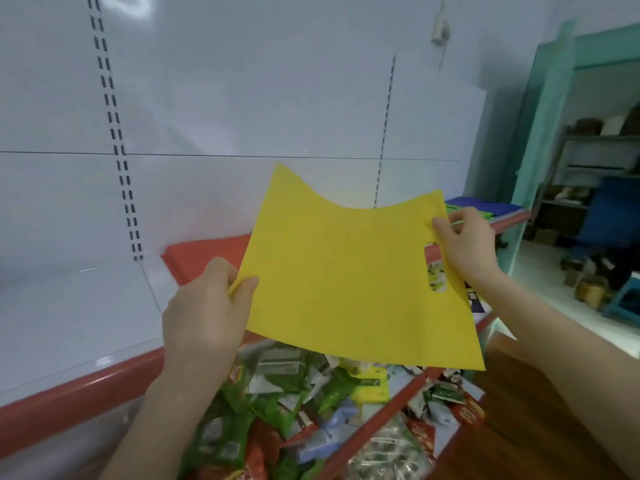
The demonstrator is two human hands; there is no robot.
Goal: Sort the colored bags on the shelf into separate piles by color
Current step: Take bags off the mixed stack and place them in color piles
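A flat yellow bag (pixel 339 271) with an oval handle cut-out is held up in front of the shelf. My left hand (pixel 204 306) pinches its left edge between thumb and fingers. My right hand (pixel 467 244) pinches its right top corner near the cut-out. Behind it on the white shelf (pixel 79 306) lies a red bag (pixel 204 254). At the shelf's far right end sit a blue bag (pixel 481 205) and a green bag (pixel 485 214), partly hidden by my right hand.
The shelf has a red front rail (pixel 86 386) and a white back panel with slotted uprights (pixel 117 140). Below, lower shelves hold several snack packets (pixel 294 403). A brown floor strip and a teal doorway (pixel 554 133) lie at the right.
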